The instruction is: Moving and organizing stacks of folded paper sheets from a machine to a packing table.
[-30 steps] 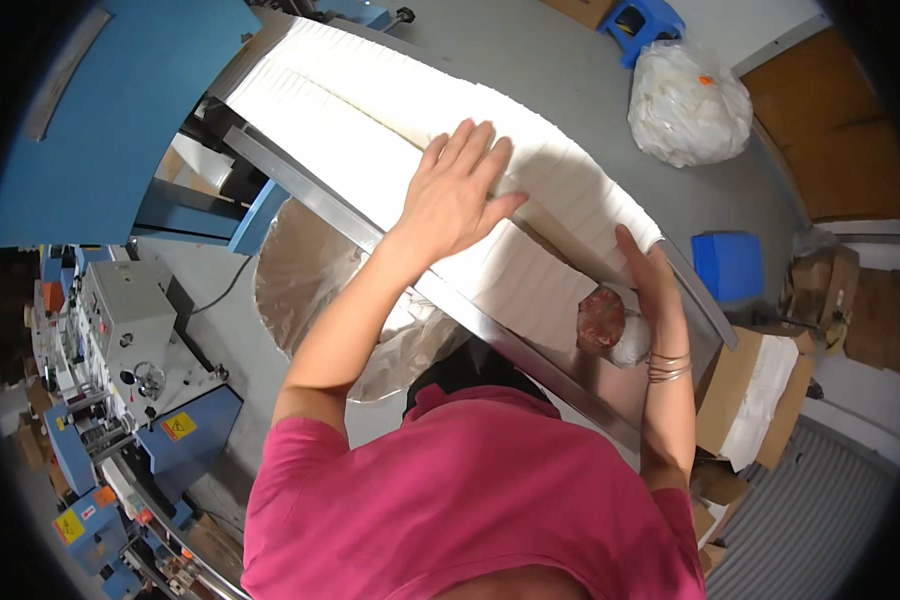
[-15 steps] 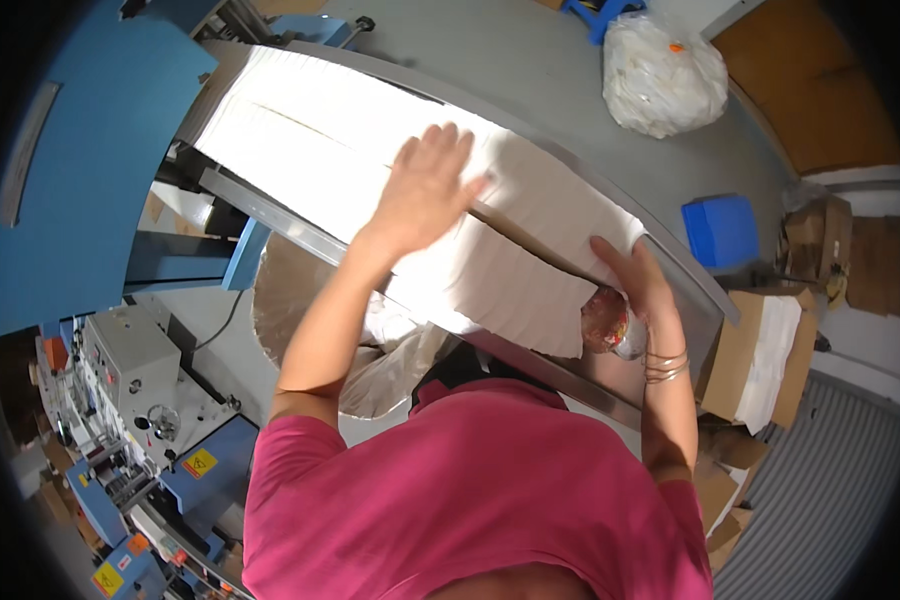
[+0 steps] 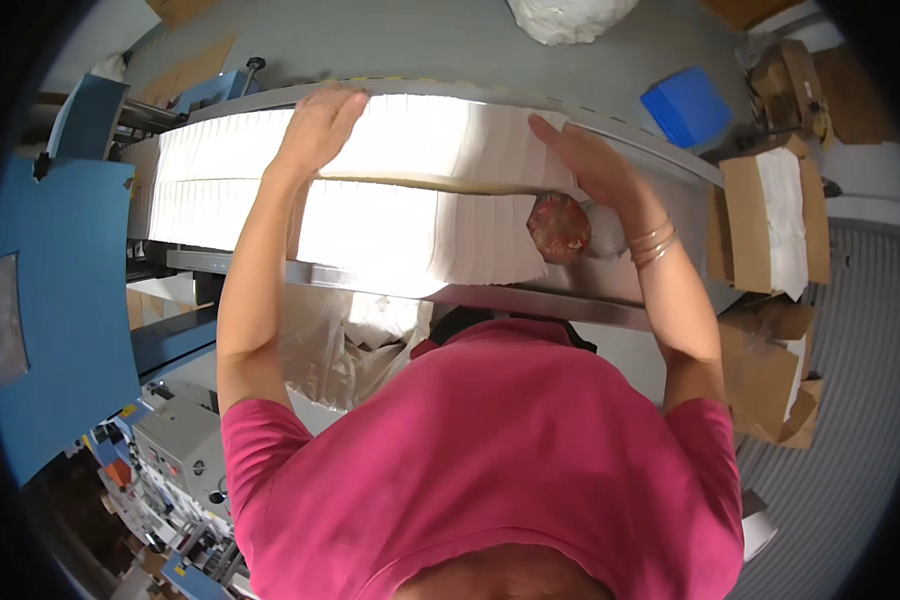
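Note:
Two long rows of thin white sheets, packed on edge, lie side by side in a metal trough. My left hand [image 3: 322, 128] rests flat on top of the far row [image 3: 415, 135], its fingers stretched out toward the far edge. At that row's right end, my right hand [image 3: 595, 165] is held against the last sheets, thumb on top; its other fingers are partly hidden. The near row [image 3: 370, 225] ends at a round reddish-brown object [image 3: 560, 228], whose kind I cannot make out. A clear, shiny part [image 3: 606, 230] adjoins it, just below my right wrist.
A blue machine [image 3: 65, 290] stands at the trough's left end. Open cardboard boxes [image 3: 735, 225] are at the right. A blue bin [image 3: 685, 105] and a white bag [image 3: 570, 15] sit on the floor beyond. A plastic bag [image 3: 320, 350] hangs below the trough's near edge.
My left hand has moved left and onto the far row. My right hand remains at the right end. The view has turned, so the trough now runs nearly level.

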